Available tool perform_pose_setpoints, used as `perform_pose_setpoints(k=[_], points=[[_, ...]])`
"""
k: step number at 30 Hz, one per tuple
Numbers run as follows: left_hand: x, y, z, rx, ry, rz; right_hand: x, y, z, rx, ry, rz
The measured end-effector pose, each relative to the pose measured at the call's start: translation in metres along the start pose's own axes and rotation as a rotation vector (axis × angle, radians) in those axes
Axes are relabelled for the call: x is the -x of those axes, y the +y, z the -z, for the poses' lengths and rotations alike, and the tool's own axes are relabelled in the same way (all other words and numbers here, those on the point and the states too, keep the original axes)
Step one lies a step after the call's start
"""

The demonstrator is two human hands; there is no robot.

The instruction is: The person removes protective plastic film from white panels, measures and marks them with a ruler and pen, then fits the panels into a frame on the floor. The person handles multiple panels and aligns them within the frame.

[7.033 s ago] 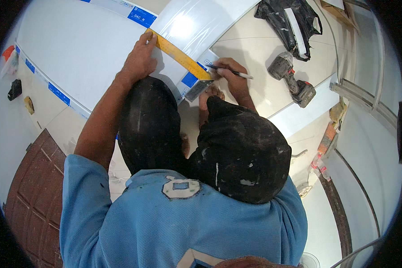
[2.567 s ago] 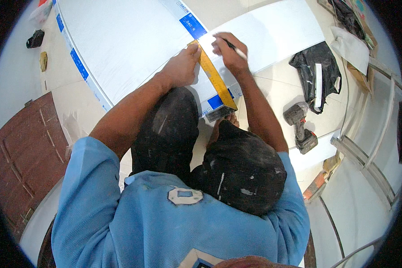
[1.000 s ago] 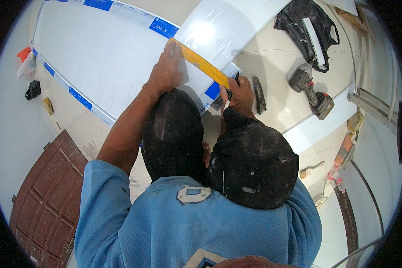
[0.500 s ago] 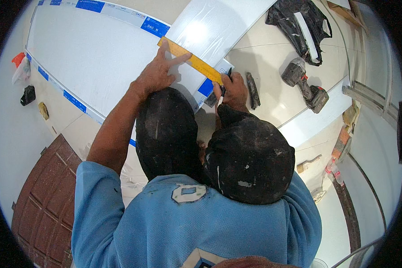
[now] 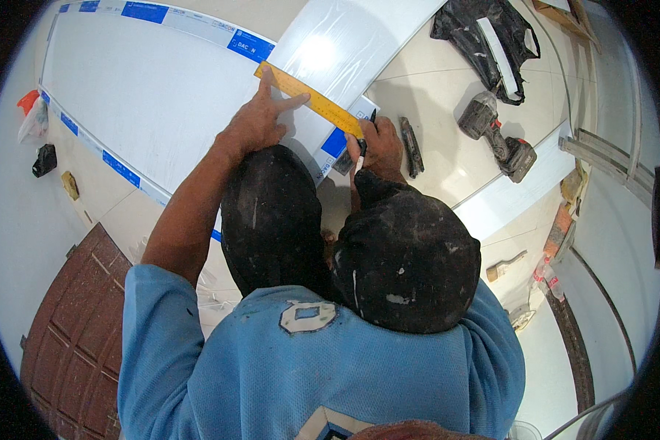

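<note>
The ruler (image 5: 309, 99) was yellow, the panel (image 5: 147, 95) white with blue-patched edge tape. The shirt (image 5: 271, 374) was light blue, the trousers (image 5: 271, 213) black and paint-flecked, the door (image 5: 73, 323) reddish-brown.

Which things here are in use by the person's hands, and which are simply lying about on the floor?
In use: left hand pressing the yellow straight ruler onto the white flat panel with blue-taped edges; right hand gripping a black pen.

Lying about: grey cordless drill; black tool bag; small wooden-handled brush; brown panelled door.
</note>
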State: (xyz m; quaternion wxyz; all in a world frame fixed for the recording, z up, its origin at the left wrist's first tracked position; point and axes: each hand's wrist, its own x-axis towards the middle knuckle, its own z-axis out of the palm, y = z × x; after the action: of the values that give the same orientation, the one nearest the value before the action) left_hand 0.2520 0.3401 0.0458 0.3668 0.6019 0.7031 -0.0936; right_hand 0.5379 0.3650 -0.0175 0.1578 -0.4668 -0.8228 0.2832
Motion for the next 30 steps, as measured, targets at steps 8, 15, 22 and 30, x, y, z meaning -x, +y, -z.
perform_pose_setpoints(k=[8, 15, 22, 30], points=[[0.011, -0.003, 0.006, 0.033, -0.043, 0.075, 0.024, 0.103, 0.063, 0.330, 0.101, -0.008], [0.005, 0.008, 0.019, 0.131, -0.145, 0.165, 0.047, 0.151, 0.093, 0.633, -0.177, -0.160], [0.015, -0.006, -0.002, -0.037, 0.010, 0.063, 0.013, 0.062, 0.063, 0.620, -0.433, -0.234], [-0.004, 0.002, -0.002, -0.033, 0.042, 0.018, -0.012, 0.040, 0.078, -0.001, -0.284, -0.368]])
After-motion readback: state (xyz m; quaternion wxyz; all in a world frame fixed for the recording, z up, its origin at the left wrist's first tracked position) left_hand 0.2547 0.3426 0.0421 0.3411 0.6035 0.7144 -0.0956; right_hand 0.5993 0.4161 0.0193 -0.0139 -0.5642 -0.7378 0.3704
